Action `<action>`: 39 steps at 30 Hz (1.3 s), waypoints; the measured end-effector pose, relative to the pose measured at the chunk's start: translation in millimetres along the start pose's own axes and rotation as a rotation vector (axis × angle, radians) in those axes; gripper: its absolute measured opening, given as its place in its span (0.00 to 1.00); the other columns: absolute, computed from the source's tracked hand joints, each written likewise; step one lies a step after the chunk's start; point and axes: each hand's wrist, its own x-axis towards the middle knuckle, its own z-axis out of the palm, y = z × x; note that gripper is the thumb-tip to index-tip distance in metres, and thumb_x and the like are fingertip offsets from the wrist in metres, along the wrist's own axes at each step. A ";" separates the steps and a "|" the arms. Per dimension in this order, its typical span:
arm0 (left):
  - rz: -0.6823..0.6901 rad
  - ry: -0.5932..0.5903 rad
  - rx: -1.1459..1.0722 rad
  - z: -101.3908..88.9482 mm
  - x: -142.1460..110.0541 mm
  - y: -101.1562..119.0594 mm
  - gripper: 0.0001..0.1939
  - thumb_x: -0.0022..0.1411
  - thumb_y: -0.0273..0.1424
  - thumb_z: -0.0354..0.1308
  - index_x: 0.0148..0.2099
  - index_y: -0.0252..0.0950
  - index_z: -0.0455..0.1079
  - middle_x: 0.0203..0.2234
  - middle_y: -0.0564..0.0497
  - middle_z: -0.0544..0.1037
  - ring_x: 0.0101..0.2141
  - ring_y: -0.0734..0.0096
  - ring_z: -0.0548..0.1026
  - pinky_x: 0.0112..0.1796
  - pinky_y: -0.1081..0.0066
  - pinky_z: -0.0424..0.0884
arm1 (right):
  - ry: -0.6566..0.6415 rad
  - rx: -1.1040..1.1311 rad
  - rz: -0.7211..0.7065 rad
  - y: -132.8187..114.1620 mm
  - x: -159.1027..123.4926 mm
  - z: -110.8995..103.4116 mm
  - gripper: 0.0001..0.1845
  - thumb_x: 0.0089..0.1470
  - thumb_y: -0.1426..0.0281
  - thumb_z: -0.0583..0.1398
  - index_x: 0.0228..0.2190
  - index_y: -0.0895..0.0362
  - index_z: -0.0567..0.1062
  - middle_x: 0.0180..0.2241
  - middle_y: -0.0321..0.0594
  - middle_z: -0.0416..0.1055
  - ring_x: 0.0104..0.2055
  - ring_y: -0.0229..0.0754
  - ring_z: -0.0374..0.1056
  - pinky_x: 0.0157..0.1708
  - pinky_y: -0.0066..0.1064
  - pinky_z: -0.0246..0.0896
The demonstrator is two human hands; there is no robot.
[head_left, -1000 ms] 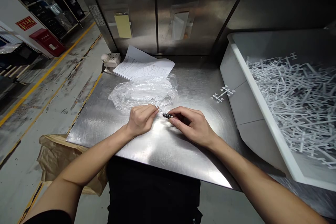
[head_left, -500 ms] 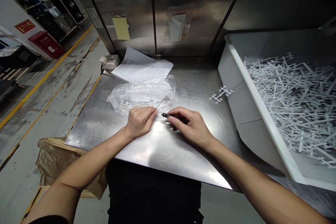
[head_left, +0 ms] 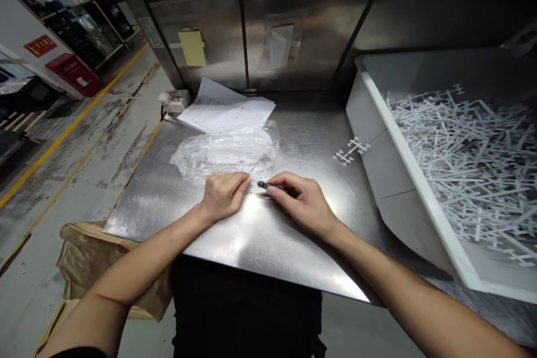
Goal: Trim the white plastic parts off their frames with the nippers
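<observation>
Black tool [head_left: 264, 185] over tabletop [head_left: 260, 243], fingers of right hand [head_left: 309, 204] pinching it, tip pointing left; fingers of left hand [head_left: 224, 196] pinch a thin white piece [head_left: 253, 180], mostly hidden, near tool tip; clear bag [head_left: 226, 151] lies just behind hands, papers [head_left: 226, 107] behind bag, loose white frame [head_left: 351, 151] sits beside bin [head_left: 377, 173] of similar frames [head_left: 470, 168] at right

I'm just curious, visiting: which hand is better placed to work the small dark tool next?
Probably the right hand: it grips the small dark tool, whose tip points toward the left hand, which seems to pinch a small white piece.
</observation>
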 end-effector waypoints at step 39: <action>-0.463 -0.083 -0.404 -1.4 4.1 -1.7 0.16 0.79 0.41 0.58 0.41 0.37 0.78 0.22 0.55 0.76 0.24 0.73 0.72 0.29 0.72 0.65 | 0.011 0.202 0.107 -3.1 3.9 0.3 0.16 0.65 0.55 0.67 0.36 0.55 0.81 0.21 0.31 0.67 0.23 0.38 0.62 0.24 0.32 0.55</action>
